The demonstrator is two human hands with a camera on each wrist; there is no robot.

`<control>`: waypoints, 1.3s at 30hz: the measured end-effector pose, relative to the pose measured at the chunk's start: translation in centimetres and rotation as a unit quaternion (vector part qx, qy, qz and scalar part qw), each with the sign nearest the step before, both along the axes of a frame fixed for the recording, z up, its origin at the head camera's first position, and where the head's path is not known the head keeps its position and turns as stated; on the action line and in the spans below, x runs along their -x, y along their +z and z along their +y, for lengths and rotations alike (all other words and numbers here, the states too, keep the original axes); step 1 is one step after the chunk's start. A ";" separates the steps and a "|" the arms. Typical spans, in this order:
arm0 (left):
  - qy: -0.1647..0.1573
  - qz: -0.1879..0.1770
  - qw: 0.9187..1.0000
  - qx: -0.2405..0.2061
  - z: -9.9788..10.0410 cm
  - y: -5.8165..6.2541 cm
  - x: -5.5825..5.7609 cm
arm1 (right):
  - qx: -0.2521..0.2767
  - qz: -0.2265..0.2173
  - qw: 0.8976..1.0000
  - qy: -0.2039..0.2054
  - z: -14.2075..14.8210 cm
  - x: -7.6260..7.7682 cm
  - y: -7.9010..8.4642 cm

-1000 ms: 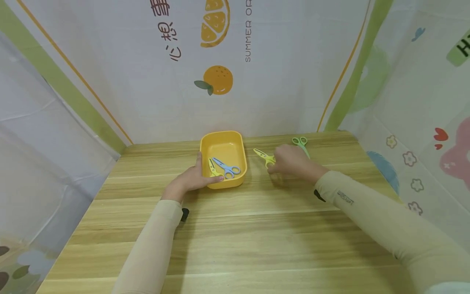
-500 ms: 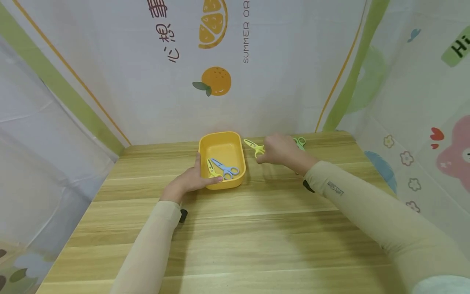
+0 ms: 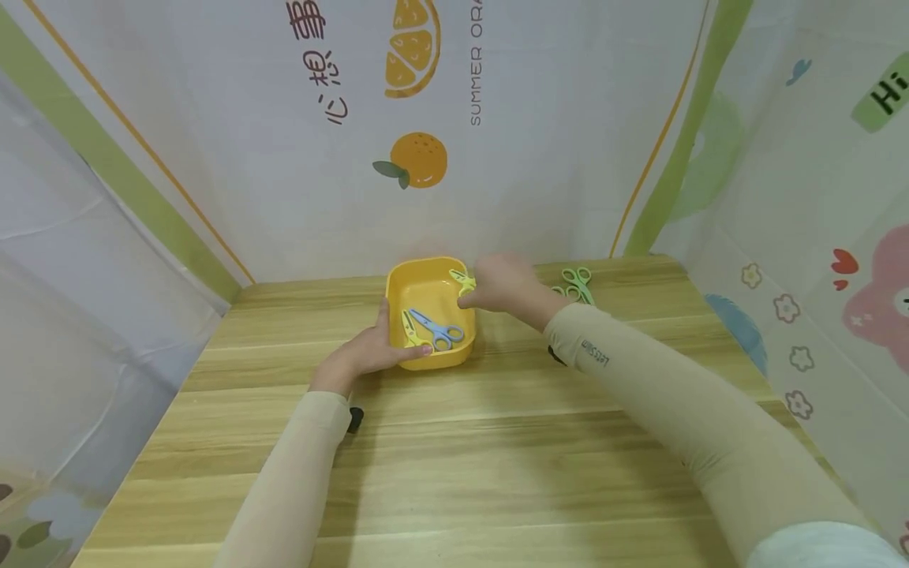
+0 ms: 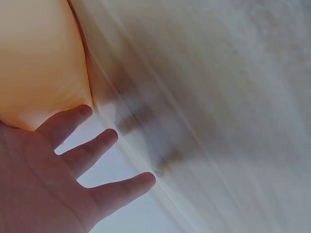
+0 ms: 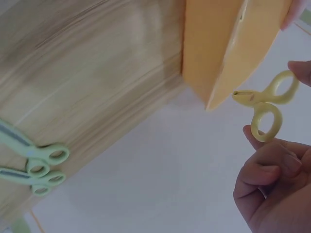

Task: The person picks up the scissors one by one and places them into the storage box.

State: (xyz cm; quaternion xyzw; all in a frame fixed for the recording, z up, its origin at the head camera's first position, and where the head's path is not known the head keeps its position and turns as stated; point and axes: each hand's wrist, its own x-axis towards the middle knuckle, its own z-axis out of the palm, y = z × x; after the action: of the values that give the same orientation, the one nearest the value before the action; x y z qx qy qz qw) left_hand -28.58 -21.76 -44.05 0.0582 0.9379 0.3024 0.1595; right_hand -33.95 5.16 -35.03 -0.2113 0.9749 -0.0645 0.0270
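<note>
My left hand [image 3: 365,351] is at the near left corner of the yellow plastic box [image 3: 465,347]. Its thumb lies along the front rim and a finger along the left wall; in the left wrist view the other fingers [image 4: 124,191] are straight and spread. Inside the box are blue scissors [image 3: 435,327] and yellow scissors [image 3: 409,325], the latter partly behind my thumb. My right hand [image 3: 507,284] pinches a second pair of yellow scissors [image 5: 257,97] by the handle loops, blades pointing left over the box's right rim.
Two pairs of green scissors [image 5: 46,155] lie on the wooden table [image 3: 497,457] right of the box, partly behind my right hand in the head view. A white printed cloth [image 3: 540,173] hangs right behind the table's back edge.
My right hand has carried the yellow scissors left from the table to the box's right rim, uncovering more of the green scissors. The left hand stays at the box.
</note>
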 end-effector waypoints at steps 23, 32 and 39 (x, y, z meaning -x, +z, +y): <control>-0.009 0.006 1.000 0.003 0.2 0.1 -0.2 | -0.047 -0.004 0.999 -0.022 -4.4 -0.1 -4.1; -0.008 0.000 1.000 0.011 0.2 0.0 -0.2 | -0.028 0.009 0.999 -0.012 -3.9 0.2 -4.2; -0.005 0.000 1.000 0.014 0.2 -0.1 -0.1 | -0.022 0.020 0.999 -0.015 -2.0 0.7 -3.3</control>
State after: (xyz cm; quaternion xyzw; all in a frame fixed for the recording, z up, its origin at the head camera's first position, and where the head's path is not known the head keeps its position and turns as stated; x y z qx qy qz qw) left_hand -28.52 -21.59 -44.15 0.0606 0.9416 0.2888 0.1623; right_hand -34.69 3.11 -38.35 -0.1976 0.9794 -0.0396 0.0110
